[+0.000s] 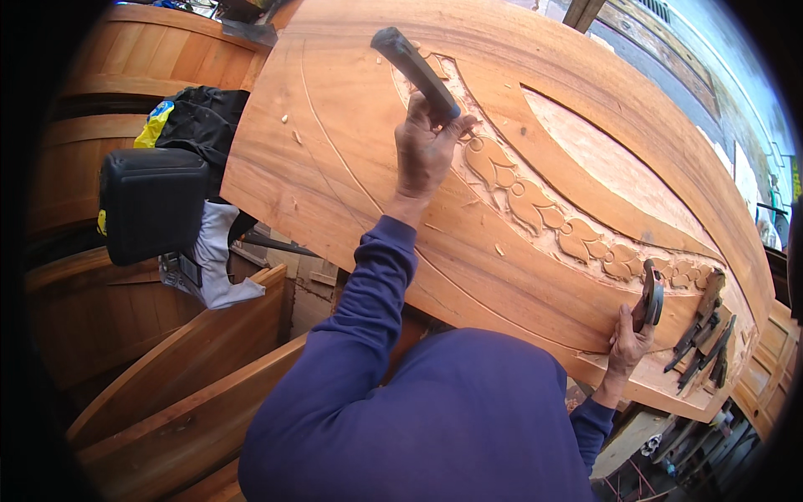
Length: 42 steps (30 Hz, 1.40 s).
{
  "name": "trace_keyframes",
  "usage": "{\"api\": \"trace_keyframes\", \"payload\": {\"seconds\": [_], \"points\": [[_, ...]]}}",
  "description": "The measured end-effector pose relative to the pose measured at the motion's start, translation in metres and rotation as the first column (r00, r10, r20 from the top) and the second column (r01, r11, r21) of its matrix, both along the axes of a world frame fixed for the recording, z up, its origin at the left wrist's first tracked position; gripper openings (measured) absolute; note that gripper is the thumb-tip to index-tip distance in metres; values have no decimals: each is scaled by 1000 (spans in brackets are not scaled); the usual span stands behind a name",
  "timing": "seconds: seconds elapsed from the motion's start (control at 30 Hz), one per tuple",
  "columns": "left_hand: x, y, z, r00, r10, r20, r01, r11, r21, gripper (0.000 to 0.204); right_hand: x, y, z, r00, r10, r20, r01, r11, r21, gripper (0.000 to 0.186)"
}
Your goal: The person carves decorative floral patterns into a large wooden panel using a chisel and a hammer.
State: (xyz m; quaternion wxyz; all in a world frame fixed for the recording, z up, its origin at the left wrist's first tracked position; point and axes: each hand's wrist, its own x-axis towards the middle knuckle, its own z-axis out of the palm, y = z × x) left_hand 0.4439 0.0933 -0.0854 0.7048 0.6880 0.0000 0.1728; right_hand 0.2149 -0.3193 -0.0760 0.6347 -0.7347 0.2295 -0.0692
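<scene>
Left hand (422,161), upper centre, is gripping a dark bar (416,71), right hand (627,341) a rounded tool (654,297); carving seemingly needs steady aim.

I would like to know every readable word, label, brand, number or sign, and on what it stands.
No text is readable.
Yellow-and-blue item: blue marking, too small and blurred to read.
Carved wooden panel: leaf-like carving, no lettering I can make out.
Dark rounded tool: none legible.
</scene>
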Motion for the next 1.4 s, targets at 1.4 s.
{"api": "trace_keyframes", "payload": {"seconds": [1.4], "points": [[-10,-4,-7,961,38,275,-135,929,343,30,147,116,170,697,432,572,-147,867,-476,58]]}}
